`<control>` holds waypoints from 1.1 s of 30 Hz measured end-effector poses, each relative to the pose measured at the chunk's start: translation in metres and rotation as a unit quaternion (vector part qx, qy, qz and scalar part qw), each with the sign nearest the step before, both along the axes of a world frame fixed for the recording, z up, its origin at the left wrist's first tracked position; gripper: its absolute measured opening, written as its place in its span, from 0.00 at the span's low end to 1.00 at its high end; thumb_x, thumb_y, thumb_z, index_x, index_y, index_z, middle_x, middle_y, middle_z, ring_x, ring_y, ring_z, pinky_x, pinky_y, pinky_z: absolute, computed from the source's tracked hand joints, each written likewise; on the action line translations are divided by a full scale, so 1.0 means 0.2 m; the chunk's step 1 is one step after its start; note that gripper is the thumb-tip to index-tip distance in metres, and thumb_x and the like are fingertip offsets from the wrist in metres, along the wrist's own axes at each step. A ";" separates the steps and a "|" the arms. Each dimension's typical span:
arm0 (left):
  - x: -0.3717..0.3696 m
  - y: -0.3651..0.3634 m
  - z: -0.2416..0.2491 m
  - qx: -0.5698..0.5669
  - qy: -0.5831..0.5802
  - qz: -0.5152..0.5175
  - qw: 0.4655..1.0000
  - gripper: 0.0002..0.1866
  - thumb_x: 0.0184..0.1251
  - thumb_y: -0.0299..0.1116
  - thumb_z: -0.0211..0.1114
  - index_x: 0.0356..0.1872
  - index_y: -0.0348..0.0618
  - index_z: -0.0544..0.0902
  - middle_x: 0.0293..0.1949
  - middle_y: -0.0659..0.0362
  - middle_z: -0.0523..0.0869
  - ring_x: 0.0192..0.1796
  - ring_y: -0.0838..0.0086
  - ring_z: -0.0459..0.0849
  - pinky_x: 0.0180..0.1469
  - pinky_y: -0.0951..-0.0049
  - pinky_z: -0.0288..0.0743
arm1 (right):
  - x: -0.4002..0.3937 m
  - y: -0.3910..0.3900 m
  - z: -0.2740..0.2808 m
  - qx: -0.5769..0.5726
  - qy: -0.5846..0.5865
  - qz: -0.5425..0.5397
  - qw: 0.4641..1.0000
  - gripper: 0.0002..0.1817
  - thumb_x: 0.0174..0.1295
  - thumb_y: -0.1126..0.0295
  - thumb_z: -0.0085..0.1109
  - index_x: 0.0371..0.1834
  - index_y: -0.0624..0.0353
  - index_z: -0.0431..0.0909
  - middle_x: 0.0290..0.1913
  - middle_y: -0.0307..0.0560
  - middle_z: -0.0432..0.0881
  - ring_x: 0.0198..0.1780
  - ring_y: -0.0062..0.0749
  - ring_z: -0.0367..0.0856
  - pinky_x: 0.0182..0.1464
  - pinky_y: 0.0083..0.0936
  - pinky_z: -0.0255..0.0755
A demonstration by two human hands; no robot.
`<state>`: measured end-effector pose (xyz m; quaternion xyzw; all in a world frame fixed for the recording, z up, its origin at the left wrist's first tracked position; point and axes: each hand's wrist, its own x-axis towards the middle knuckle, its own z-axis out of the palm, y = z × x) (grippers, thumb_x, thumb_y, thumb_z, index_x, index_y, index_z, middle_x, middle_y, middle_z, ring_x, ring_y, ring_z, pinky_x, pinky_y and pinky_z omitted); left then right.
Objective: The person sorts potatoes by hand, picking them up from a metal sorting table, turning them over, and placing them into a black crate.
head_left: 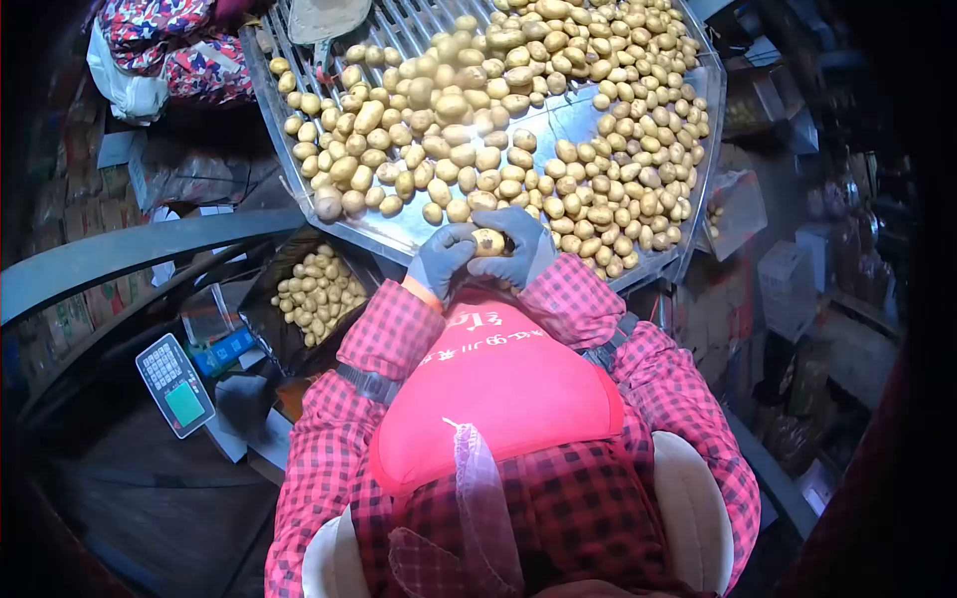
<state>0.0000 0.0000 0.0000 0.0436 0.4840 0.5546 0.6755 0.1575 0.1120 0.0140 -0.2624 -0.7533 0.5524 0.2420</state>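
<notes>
A potato with a dark patch on its skin sits between my two gloved hands at the near edge of the metal sorting table. My right hand, in a grey glove, curls around its right side with the thumb below. From the left, my left hand closes its fingers against the other end. Loose potatoes lie just beyond both hands, in a large heap on the right and spread across the slats on the left.
Below the table on the left is a container of potatoes. A digital scale with a green display stands further left, near a curved metal rail. A scoop-like tool lies at the far edge. Another person's patterned sleeve shows upper left.
</notes>
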 end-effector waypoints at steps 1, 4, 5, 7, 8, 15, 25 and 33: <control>0.01 0.01 0.04 0.001 0.091 -0.026 0.996 0.20 0.63 0.37 0.72 0.54 0.40 0.82 0.46 0.52 0.88 0.44 0.72 0.87 0.47 0.72 0.82 | 0.00 0.00 -0.02 0.009 0.009 0.004 1.000 0.33 0.43 0.58 0.80 0.55 0.55 0.83 0.48 0.55 0.84 0.51 0.47 0.82 0.53 0.40 0.75; 0.05 0.09 0.10 -0.003 0.312 -0.097 0.945 0.15 0.64 0.35 0.70 0.46 0.35 0.83 0.42 0.55 0.88 0.44 0.77 0.84 0.44 0.77 0.79 | 0.01 0.02 -0.01 0.041 -0.025 0.021 0.999 0.31 0.41 0.58 0.81 0.52 0.55 0.84 0.44 0.53 0.84 0.48 0.48 0.82 0.49 0.40 0.74; 0.06 0.09 0.11 -0.009 0.371 -0.118 0.921 0.14 0.65 0.34 0.69 0.43 0.32 0.83 0.41 0.56 0.88 0.44 0.80 0.83 0.45 0.78 0.78 | 0.02 0.02 0.02 0.049 -0.052 0.029 0.997 0.30 0.41 0.58 0.81 0.51 0.55 0.84 0.43 0.52 0.84 0.47 0.48 0.81 0.48 0.40 0.74; 0.04 0.09 0.09 0.026 0.514 -0.160 0.842 0.10 0.67 0.36 0.66 0.42 0.40 0.85 0.40 0.55 0.89 0.41 0.73 0.87 0.43 0.72 0.80 | 0.02 0.02 0.03 0.029 -0.008 0.037 0.999 0.30 0.42 0.59 0.80 0.51 0.54 0.84 0.43 0.51 0.84 0.47 0.47 0.81 0.49 0.39 0.73; 0.02 0.09 0.05 0.058 0.592 -0.182 0.783 0.08 0.68 0.34 0.65 0.42 0.42 0.86 0.39 0.55 0.89 0.41 0.72 0.87 0.43 0.71 0.80 | 0.02 0.02 0.04 0.019 0.013 0.040 0.999 0.29 0.42 0.60 0.80 0.52 0.54 0.85 0.44 0.51 0.84 0.47 0.47 0.81 0.49 0.38 0.73; 0.00 0.14 0.09 0.163 0.710 -0.216 0.650 0.10 0.64 0.28 0.62 0.44 0.49 0.87 0.36 0.54 0.87 0.40 0.62 0.87 0.42 0.67 0.80 | 0.04 0.01 0.12 -0.071 0.002 0.015 0.997 0.30 0.43 0.60 0.80 0.53 0.54 0.85 0.45 0.51 0.85 0.48 0.43 0.81 0.51 0.36 0.73; -0.10 0.16 0.01 0.322 0.721 -0.214 0.575 0.13 0.67 0.31 0.68 0.48 0.33 0.84 0.43 0.52 0.87 0.44 0.70 0.86 0.47 0.71 0.80 | 0.38 0.25 -0.08 -0.026 -0.105 -0.203 0.973 0.30 0.44 0.56 0.82 0.50 0.58 0.85 0.47 0.50 0.86 0.50 0.38 0.83 0.55 0.32 0.77; -0.19 0.00 -0.06 -0.145 0.216 0.047 0.965 0.15 0.69 0.35 0.65 0.52 0.38 0.82 0.39 0.57 0.88 0.35 0.73 0.86 0.34 0.71 0.82 | 1.58 0.78 -0.15 -0.015 -0.208 -0.527 0.824 0.13 0.59 0.70 0.69 0.46 0.62 0.83 0.38 0.42 0.84 0.40 0.27 0.82 0.46 0.23 0.78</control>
